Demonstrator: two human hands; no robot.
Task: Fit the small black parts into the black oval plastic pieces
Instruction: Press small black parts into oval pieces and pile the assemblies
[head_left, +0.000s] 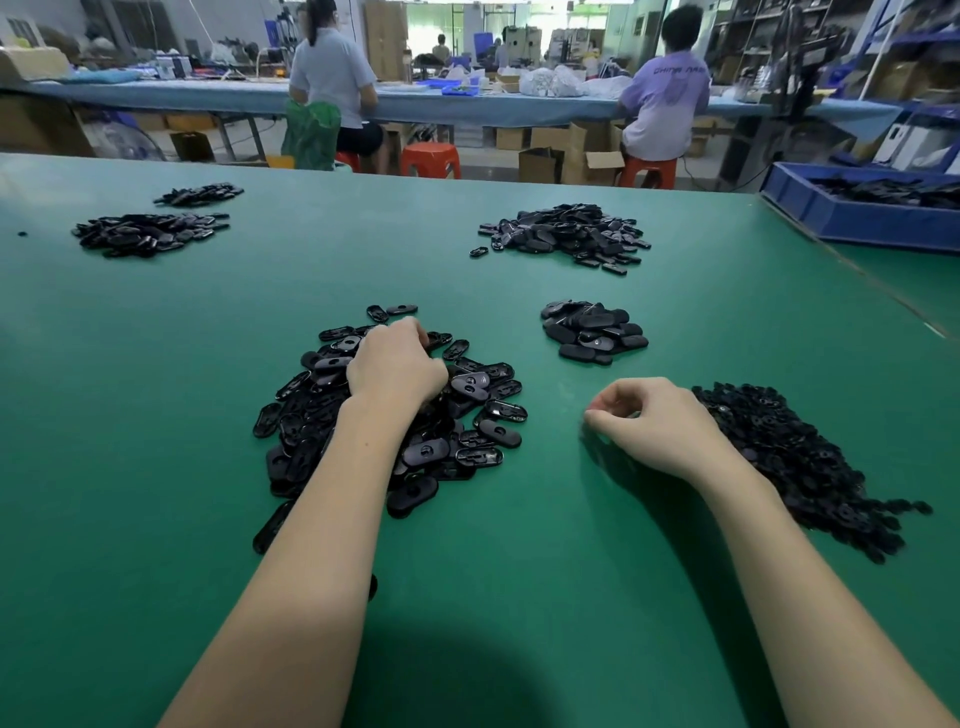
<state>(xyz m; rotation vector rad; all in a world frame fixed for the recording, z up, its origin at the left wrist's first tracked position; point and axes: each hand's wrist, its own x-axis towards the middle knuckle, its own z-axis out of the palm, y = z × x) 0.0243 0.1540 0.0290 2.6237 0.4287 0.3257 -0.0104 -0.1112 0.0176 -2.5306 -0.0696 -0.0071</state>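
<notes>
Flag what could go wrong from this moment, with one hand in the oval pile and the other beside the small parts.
1. The left hand digs into the loose pile of oval pieces; pieces could scatter or more than one could come up.
2. The right hand hovers curled over bare table beside the heap of small parts; whether it pinches a part is unclear, so a tiny part could be dropped.
</notes>
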